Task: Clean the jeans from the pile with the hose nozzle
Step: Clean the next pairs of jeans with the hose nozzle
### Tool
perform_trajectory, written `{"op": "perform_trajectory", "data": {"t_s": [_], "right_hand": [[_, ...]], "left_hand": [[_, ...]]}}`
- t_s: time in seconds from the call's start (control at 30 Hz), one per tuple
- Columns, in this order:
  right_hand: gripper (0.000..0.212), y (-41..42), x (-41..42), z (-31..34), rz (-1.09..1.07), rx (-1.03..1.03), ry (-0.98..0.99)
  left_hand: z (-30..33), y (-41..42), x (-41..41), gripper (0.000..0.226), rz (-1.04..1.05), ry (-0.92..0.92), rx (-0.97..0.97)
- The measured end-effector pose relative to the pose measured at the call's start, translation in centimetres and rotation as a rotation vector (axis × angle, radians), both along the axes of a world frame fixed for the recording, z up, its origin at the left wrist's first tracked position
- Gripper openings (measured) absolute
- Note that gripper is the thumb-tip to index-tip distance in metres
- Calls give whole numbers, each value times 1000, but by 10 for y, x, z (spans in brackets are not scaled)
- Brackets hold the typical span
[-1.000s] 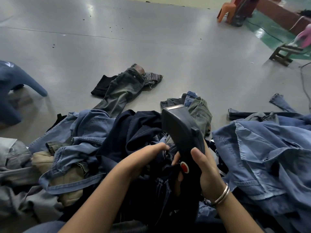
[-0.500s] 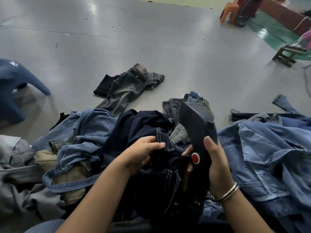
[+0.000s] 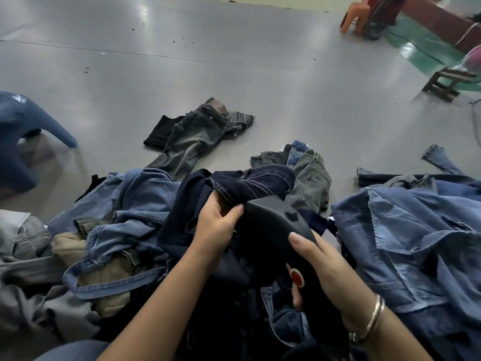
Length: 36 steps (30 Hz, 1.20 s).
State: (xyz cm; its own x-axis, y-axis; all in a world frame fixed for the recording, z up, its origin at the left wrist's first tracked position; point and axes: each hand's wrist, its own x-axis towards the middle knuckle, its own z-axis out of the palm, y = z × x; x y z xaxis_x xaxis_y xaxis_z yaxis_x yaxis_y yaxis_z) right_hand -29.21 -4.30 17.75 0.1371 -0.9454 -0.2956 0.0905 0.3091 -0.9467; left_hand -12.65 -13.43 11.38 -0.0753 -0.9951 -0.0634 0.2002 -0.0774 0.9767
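Left hand [image 3: 216, 225] fingers clamped on the dark navy jeans [image 3: 250, 186] atop the pile [image 3: 135, 217]. Right hand [image 3: 322, 267] fingers wrapped round the black hose nozzle [image 3: 276, 220], its head touching the jeans. Grey jeans [image 3: 192, 136] lie apart on the floor [image 3: 234, 61].

Your left hand [image 3: 217, 225] and right hand [image 3: 321, 267] sit on the pile [image 3: 125, 230] before you, the nozzle [image 3: 276, 222] between them. A lone pair of jeans [image 3: 192, 136] lies on the floor [image 3: 234, 74] behind the pile; a stool [image 3: 450, 79] stands far right.
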Motion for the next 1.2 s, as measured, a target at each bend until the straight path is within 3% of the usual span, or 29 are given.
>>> {"op": "perform_trajectory", "data": {"t_s": [0.23, 0.37, 0.57, 0.83, 0.97, 1.07, 1.13, 1.2], "right_hand": [[28, -10, 12, -4, -151, -16, -33], [56, -12, -6, 5, -271, -9, -221], [59, 1, 3, 1, -88, 154, -61], [62, -13, 7, 1, -305, 45, -153], [60, -9, -1, 5, -280, -22, -208], [61, -12, 5, -1, -283, -71, -151], [58, -15, 11, -3, -276, -124, -107], [62, -16, 12, -2, -278, -139, -89]], "left_hand": [[4, -5, -2, 36, -10, 119, 68], [3, -4, 3, 34, 28, 246, 165], [0, 2, -3, 35, 5, 297, 143], [-4, -2, -1, 36, -6, 335, 138], [-4, 3, -1, 35, -45, 379, 305], [1, 8, -1, 25, -200, 498, 586], [3, 10, -1, 48, -301, 463, 749], [0, 13, -4, 63, -277, 381, 845]]}}
